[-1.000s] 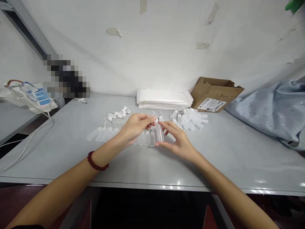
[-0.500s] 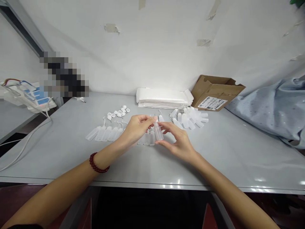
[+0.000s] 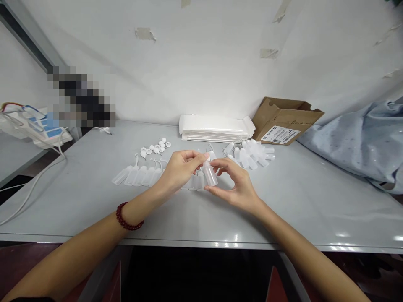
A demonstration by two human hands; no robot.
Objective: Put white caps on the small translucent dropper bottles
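Observation:
A small translucent squeeze bottle (image 3: pixel 210 176) is tilted in the fingers of my right hand (image 3: pixel 237 181), thumb low on its side and fingertips near its shoulder. My left hand (image 3: pixel 180 170) comes in from the other side, thumb and fingers pinched on the white needle-tip cap at the bottle's top; a thin needle points up past the thumb. More bottles (image 3: pixel 197 182) stand side by side just behind the hands. Another row of bottles (image 3: pixel 140 176), some with thin strap tails, lies left of my left hand, partly hidden by it.
Several white needle caps (image 3: pixel 156 147) are scattered behind the left row. A heap of bottles (image 3: pixel 252 154) lies at the back right, before white flat packs (image 3: pixel 217 128) and an open cardboard box (image 3: pixel 285 121). Blue cloth (image 3: pixel 359 142) covers the right side; a power strip (image 3: pixel 47 130) sits left.
Both hands stay nearly in place at the bottle. The bottle's base has shifted slightly right, and the view has moved a little.

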